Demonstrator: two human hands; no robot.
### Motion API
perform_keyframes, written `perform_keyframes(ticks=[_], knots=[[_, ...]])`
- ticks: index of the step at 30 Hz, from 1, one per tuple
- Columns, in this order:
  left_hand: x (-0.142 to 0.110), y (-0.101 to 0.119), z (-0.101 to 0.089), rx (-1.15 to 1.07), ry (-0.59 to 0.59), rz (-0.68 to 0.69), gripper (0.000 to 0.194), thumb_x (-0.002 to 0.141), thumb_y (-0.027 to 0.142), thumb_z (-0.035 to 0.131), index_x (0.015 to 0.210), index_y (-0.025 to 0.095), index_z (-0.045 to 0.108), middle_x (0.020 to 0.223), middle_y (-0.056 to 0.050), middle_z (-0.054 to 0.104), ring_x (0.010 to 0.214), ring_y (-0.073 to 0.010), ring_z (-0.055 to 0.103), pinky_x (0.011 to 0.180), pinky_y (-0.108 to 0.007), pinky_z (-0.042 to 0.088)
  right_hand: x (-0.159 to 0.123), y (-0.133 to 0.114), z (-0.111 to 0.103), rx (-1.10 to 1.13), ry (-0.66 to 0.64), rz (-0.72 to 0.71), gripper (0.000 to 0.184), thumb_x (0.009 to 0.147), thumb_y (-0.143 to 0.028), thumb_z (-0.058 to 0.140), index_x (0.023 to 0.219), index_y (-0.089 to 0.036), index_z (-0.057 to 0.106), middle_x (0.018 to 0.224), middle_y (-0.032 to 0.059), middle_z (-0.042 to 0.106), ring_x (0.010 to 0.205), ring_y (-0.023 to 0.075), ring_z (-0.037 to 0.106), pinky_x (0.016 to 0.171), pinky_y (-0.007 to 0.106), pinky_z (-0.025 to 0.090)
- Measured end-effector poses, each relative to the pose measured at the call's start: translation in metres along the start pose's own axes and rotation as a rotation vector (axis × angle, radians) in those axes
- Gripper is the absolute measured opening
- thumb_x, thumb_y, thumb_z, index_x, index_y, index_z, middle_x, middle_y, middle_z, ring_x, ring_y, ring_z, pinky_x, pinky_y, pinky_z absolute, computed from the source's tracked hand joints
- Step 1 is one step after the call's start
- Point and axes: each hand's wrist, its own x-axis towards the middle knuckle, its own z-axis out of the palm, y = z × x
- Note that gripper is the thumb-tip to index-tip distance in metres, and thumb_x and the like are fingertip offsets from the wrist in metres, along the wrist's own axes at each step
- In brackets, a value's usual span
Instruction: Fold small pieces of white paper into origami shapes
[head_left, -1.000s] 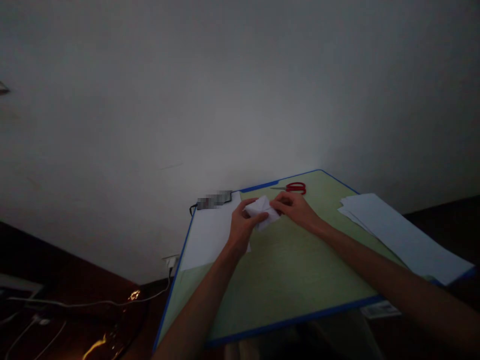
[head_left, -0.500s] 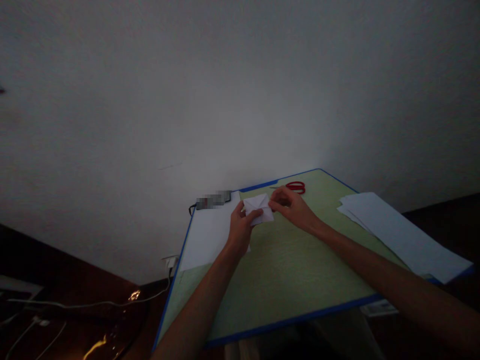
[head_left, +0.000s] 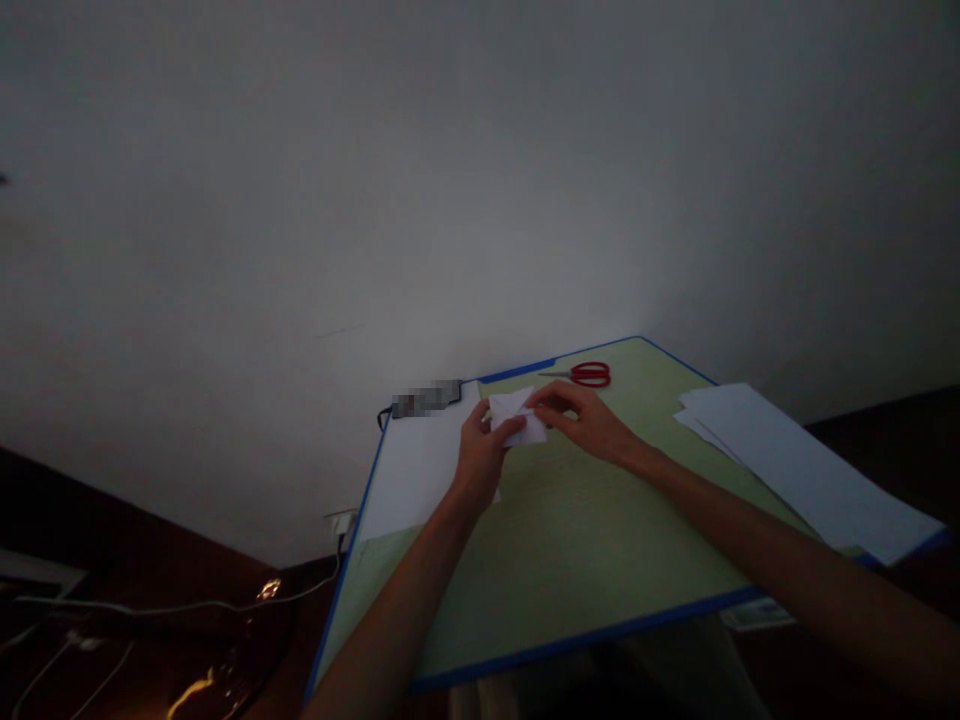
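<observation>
A small square of folded white paper (head_left: 510,407), with crease lines meeting near its middle, is held up over the table. My left hand (head_left: 484,445) grips its left and lower side, the thumb lying across the front face and the other fingers behind. From the right, my right hand (head_left: 581,418) pinches at a flap of the folded paper near its centre, thumb and forefinger close together. Beyond the right hand lie scissors (head_left: 590,375) with red handles, blades pointing left.
The pale green table (head_left: 570,540) has a blue edge and stands against a grey wall. White sheets (head_left: 810,470) are stacked at its right side. Another white sheet (head_left: 412,470) lies at left, below a dark pixelated object (head_left: 427,400). A white cable (head_left: 210,606) runs low at left.
My right hand has shifted slightly left, its fingertips going from the folded paper's right edge to a flap nearer its middle. More of the scissors now shows. My left hand keeps its hold.
</observation>
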Motion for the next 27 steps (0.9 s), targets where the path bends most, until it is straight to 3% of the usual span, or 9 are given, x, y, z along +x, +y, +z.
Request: perform_keyframes(ticks=[11,21,27], knots=[[0.0022,-0.0034,-0.0027,0.026,-0.002,0.005,0.05,0.063,0.025,0.083,0.108,0.014,0.064,0.092,-0.011,0.076,0.074,-0.0218,0.071,0.069,-0.032,0.052,-0.0006,-0.0071,-0.0039,-0.142,-0.032,-0.091,0.015,0.094,-0.03,0.061,0.098,-0.023,0.073,0.09,0.0047,0.058,0.082,0.0171,0.058,0.072,0.03,0.05],[0.0013,-0.0015,-0.0014,-0.003,0.024,-0.005,0.048,0.06,0.02,0.08,0.105,0.013,0.066,0.092,-0.01,0.075,0.075,-0.0211,0.07,0.07,-0.032,0.051,-0.0019,-0.0023,-0.0037,-0.033,-0.124,-0.015,0.018,0.096,-0.028,0.054,0.103,-0.022,0.07,0.096,0.0041,0.065,0.081,0.0162,0.058,0.07,0.029,0.047],[0.0022,-0.005,-0.0006,-0.038,0.016,-0.015,0.042,0.057,0.015,0.079,0.098,0.013,0.067,0.087,-0.008,0.073,0.072,-0.0178,0.067,0.071,-0.03,0.049,-0.0014,-0.0002,-0.0051,0.048,-0.209,0.078,0.017,0.095,-0.026,0.052,0.102,-0.021,0.066,0.077,-0.0004,0.06,0.069,0.0144,0.059,0.064,0.028,0.047]])
